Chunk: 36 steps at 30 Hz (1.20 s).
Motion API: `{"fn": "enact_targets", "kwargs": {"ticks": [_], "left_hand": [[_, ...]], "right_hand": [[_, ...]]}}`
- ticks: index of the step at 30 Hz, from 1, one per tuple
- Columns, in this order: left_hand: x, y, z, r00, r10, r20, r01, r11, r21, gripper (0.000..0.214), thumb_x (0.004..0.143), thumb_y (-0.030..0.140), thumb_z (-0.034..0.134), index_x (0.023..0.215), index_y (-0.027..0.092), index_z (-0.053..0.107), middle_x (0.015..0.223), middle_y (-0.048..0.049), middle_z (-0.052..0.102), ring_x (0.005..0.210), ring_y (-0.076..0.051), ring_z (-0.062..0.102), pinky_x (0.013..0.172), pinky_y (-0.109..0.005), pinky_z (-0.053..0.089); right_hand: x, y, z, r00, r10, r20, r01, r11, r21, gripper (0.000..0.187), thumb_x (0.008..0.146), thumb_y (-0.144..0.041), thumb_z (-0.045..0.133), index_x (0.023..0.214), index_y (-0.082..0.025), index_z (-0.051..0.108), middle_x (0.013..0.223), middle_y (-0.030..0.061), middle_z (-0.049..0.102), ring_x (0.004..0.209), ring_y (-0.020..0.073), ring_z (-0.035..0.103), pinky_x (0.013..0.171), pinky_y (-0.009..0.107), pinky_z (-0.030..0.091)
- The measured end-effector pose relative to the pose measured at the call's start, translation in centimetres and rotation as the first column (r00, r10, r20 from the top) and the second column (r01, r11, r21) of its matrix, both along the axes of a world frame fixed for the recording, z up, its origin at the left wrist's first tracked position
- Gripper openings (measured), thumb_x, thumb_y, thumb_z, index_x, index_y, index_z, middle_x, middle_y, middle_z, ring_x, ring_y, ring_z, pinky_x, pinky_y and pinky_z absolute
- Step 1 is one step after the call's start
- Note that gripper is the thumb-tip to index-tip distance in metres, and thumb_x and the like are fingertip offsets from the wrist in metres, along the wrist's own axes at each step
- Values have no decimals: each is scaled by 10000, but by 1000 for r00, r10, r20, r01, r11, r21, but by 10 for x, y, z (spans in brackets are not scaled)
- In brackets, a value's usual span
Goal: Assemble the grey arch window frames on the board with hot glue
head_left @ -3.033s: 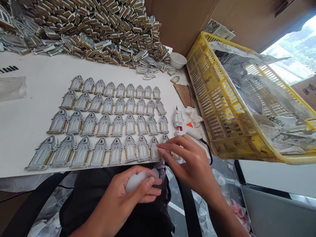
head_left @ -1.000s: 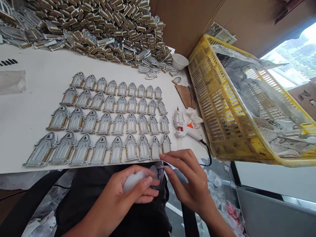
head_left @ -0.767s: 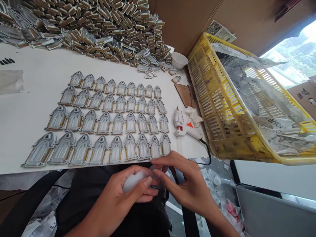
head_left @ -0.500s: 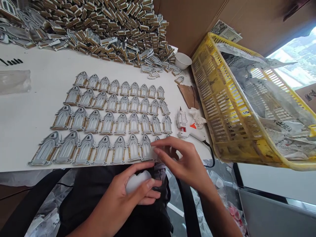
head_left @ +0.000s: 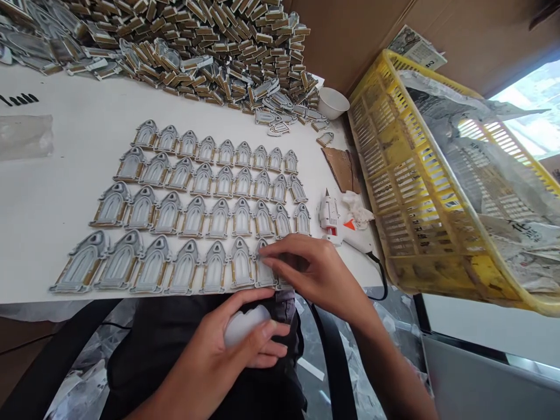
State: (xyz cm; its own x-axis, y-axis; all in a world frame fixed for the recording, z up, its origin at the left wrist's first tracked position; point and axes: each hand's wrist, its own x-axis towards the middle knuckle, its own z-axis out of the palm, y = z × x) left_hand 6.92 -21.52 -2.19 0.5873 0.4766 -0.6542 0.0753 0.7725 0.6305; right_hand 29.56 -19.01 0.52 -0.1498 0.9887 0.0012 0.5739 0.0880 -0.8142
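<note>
Several rows of grey arched window pieces (head_left: 210,198) with tan backs lie flat on the white table (head_left: 52,192). My right hand (head_left: 312,271) rests over the right end of the nearest row, its fingertips pressed on one of those pieces (head_left: 265,262). Whether it grips anything is hidden. My left hand (head_left: 236,344) sits in my lap below the table edge, curled round a small stack of translucent white arched inserts (head_left: 247,324).
A big heap of similar window pieces (head_left: 188,52) fills the table's back. A white glue gun (head_left: 335,224) lies right of the rows, with a cardboard scrap (head_left: 343,169) and white bowl (head_left: 333,103) beyond. A yellow crate (head_left: 420,186) with plastic sheeting stands at right.
My right hand went from the front row down to the stack in my left hand, then back up onto the row's right end. The left hand stayed in my lap.
</note>
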Motion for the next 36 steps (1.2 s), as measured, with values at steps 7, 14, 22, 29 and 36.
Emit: {"fn": "enact_targets", "kwargs": {"ticks": [7, 14, 22, 29, 36], "left_hand": [[1, -1, -2, 1000, 14, -9, -14, 1000, -14, 689, 938, 594, 798, 1465, 209, 578, 1162, -128, 852, 992, -288, 849, 901, -353, 709], [2, -1, 1, 1000, 14, -2, -14, 1000, -2, 653, 954, 583, 783, 1454, 210, 588, 1145, -123, 856, 983, -289, 851, 902, -363, 709], [-7, 2, 5, 1000, 1, -25, 1, 995, 99, 338, 899, 536, 850, 951, 206, 801, 941, -53, 863, 911, -266, 841, 802, -280, 698], [-13, 9, 10, 998, 12, -59, -5, 993, 117, 347, 825, 531, 915, 943, 220, 816, 847, -25, 844, 865, -256, 830, 778, -266, 690], [-24, 9, 30, 987, 95, -130, -87, 994, 66, 564, 863, 692, 806, 1151, 208, 820, 1218, -121, 842, 941, -327, 845, 844, -372, 710]], "right_hand": [[0, -2, 2, 999, -7, 43, 6, 1000, 13, 145, 1033, -264, 736, 1148, -269, 825, 1031, -15, 801, 877, 129, 700, 796, 260, 516], [-2, -6, -1, 994, -50, 95, 48, 999, 18, 200, 1016, -270, 755, 1206, -289, 815, 1081, 12, 748, 759, 122, 653, 729, 289, 513], [-5, -36, 26, 994, 93, -63, -96, 995, -32, 218, 992, -338, 796, 1188, -245, 820, 1014, 33, 790, 919, 161, 734, 807, 274, 571], [-20, -38, 19, 982, 71, -173, -93, 988, -122, 106, 998, -268, 769, 1067, -239, 844, 939, 11, 798, 816, 141, 729, 719, 267, 568], [-25, -17, 21, 980, 19, -199, -36, 996, -81, 56, 967, -250, 793, 980, -244, 847, 858, -12, 805, 678, 107, 680, 576, 228, 507]]}}
